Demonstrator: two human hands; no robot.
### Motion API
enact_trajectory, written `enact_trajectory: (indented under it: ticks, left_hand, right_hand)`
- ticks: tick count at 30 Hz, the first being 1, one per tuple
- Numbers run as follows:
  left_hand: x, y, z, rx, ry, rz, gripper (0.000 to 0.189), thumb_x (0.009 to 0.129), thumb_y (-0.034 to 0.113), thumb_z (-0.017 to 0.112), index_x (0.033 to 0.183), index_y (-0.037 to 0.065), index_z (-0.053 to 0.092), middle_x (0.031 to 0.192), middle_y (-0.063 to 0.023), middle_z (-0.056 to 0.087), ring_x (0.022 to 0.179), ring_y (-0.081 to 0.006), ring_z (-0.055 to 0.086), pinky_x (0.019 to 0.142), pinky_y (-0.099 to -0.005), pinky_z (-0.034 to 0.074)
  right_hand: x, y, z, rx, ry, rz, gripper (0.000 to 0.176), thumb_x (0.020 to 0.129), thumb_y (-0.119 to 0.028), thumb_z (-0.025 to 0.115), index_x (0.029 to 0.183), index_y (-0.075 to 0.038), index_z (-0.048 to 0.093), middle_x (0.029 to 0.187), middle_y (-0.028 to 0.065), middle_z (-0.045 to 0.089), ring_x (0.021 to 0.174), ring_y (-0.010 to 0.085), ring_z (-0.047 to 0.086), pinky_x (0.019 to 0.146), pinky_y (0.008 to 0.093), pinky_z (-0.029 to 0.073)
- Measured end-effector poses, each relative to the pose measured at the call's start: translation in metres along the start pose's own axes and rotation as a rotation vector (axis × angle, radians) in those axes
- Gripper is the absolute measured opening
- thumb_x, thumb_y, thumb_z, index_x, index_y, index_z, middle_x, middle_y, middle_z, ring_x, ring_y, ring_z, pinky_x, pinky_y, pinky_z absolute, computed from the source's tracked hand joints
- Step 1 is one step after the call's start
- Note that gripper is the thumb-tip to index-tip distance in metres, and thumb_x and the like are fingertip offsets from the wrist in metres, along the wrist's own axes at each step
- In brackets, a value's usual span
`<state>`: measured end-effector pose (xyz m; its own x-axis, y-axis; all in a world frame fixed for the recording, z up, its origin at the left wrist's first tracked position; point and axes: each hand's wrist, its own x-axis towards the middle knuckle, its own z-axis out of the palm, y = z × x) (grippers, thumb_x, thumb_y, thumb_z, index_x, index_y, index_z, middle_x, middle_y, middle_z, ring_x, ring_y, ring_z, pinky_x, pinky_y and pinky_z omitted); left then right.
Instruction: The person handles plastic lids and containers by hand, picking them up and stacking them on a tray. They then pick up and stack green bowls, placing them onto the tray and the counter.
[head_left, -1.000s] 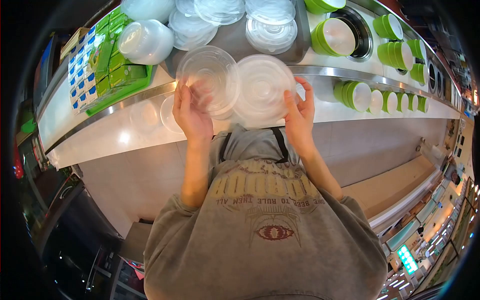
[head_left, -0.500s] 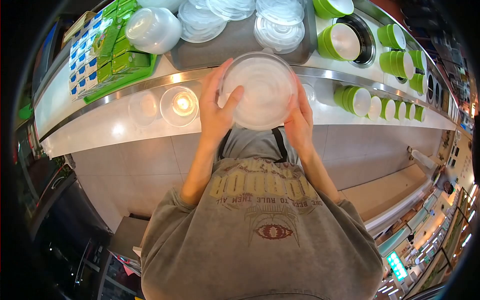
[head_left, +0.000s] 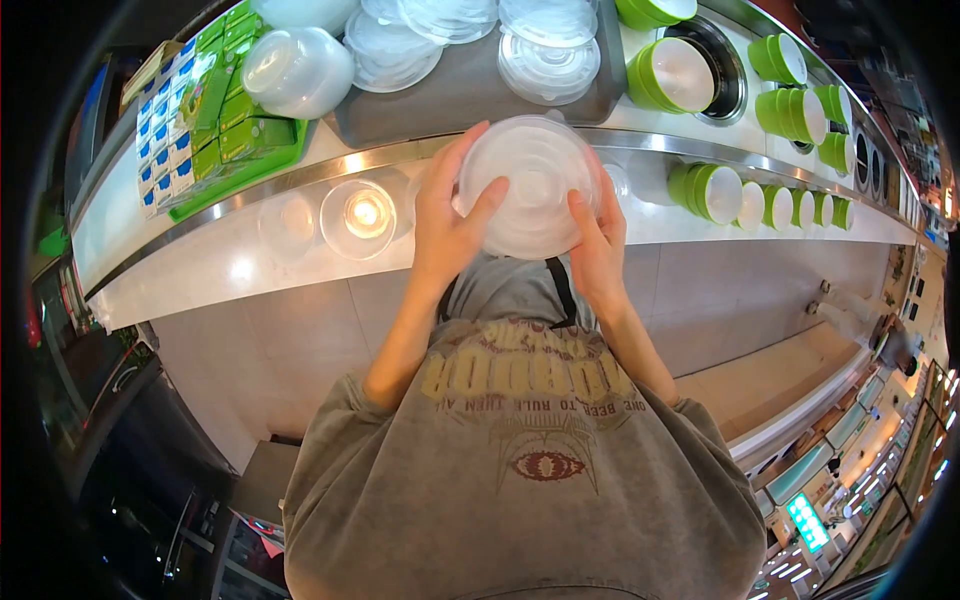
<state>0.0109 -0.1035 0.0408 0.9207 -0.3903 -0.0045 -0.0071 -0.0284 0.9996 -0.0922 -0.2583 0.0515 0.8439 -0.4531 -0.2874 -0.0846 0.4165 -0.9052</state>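
Observation:
Between my two hands is a round translucent plastic bowl with a lid (head_left: pixel 528 190), its ringed top facing me. My left hand (head_left: pixel 452 205) grips the left side, thumb lying over the rim. On the opposite side my right hand (head_left: pixel 597 225) is wrapped around the edge, thumb also on top. Both hands hold it over the front strip of the white counter. A clear round container (head_left: pixel 357 218) stands on that strip, left of my left hand. Beyond the bowl, stacks of clear lids (head_left: pixel 548 70) lie on a grey tray (head_left: pixel 460 112).
Upturned translucent bowls (head_left: pixel 298 72) stand at the tray's left, beside green and white boxes (head_left: pixel 240 130) in a green tray. Several stacks of green cups (head_left: pixel 672 76) line the right side, around a dark round counter opening (head_left: pixel 735 75). A person (head_left: pixel 890 345) is at far right.
Both thumbs now press on the lid's top, the right one having come up over the rim. The bowl has turned or tilted slightly and shifted a little right.

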Motion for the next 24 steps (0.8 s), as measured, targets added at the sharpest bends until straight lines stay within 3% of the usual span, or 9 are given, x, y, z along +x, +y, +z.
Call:
enact_trajectory:
  ticks: [4,7,10,14,17,20,24]
  left_hand:
    - [0.057,-0.010,0.016,0.233,0.066,0.127,0.037,0.089,0.014,0.070,0.125,0.007,0.066,0.124,-0.0135,0.064,0.118,-0.0273,0.059,0.098,-0.0382,0.046]
    - [0.120,-0.043,0.033,0.633,0.015,0.406,0.033,0.085,0.012,0.072,0.117,0.012,0.069,0.128,-0.0144,0.063,0.118,-0.0300,0.058,0.096,-0.0386,0.047]
    - [0.175,-0.053,0.061,0.857,-0.046,0.514,0.037,0.082,0.018,0.074,0.119,0.015,0.068,0.130,-0.0132,0.062,0.121,-0.0309,0.056,0.095,-0.0425,0.047]
    - [0.223,-0.061,0.090,1.095,0.005,0.569,0.050,0.088,0.037,0.070,0.132,0.016,0.062,0.137,-0.0166,0.058,0.129,-0.0334,0.052,0.103,-0.0491,0.044]
    - [0.237,-0.057,0.096,1.217,-0.101,0.466,0.047,0.090,0.038,0.068,0.130,0.014,0.063,0.136,-0.0141,0.060,0.123,-0.0330,0.058,0.098,-0.0490,0.048]
    - [0.243,-0.049,0.093,1.190,-0.240,0.451,0.035,0.088,0.033,0.070,0.114,0.009,0.068,0.112,-0.0085,0.069,0.105,-0.0282,0.067,0.086,-0.0454,0.054]
    - [0.241,-0.050,0.087,1.046,-0.015,0.772,0.022,0.090,0.025,0.068,0.104,0.009,0.068,0.098,-0.0050,0.072,0.089,-0.0249,0.071,0.073,-0.0390,0.058]
  right_hand:
    - [-0.004,-0.003,-0.017,0.052,0.146,-0.010,0.058,0.101,-0.008,0.057,0.153,0.001,0.033,0.147,0.0120,0.047,0.134,0.0194,0.047,0.112,0.0346,0.038]
    - [-0.012,-0.005,-0.033,0.046,0.197,-0.016,0.058,0.101,-0.009,0.058,0.153,0.001,0.033,0.147,0.0118,0.048,0.133,0.0201,0.048,0.112,0.0357,0.040]
    - [-0.022,-0.006,-0.044,0.061,0.248,-0.018,0.059,0.101,-0.009,0.058,0.154,0.000,0.033,0.147,0.0122,0.048,0.133,0.0206,0.048,0.111,0.0363,0.041]
    - [-0.033,-0.010,-0.048,0.057,0.315,-0.020,0.059,0.101,-0.005,0.056,0.155,-0.001,0.032,0.146,0.0129,0.049,0.131,0.0186,0.049,0.110,0.0337,0.040]
    - [-0.041,-0.011,-0.052,0.055,0.347,0.004,0.058,0.102,-0.005,0.056,0.155,-0.001,0.032,0.145,0.0129,0.050,0.130,0.0182,0.049,0.110,0.0331,0.040]
    - [-0.043,-0.011,-0.057,0.051,0.358,0.007,0.057,0.102,-0.005,0.055,0.155,-0.001,0.032,0.145,0.0130,0.050,0.130,0.0181,0.049,0.109,0.0328,0.040]
    - [-0.043,-0.011,-0.063,0.065,0.370,0.019,0.057,0.103,-0.005,0.054,0.154,-0.001,0.032,0.145,0.0131,0.050,0.131,0.0182,0.049,0.110,0.0327,0.039]
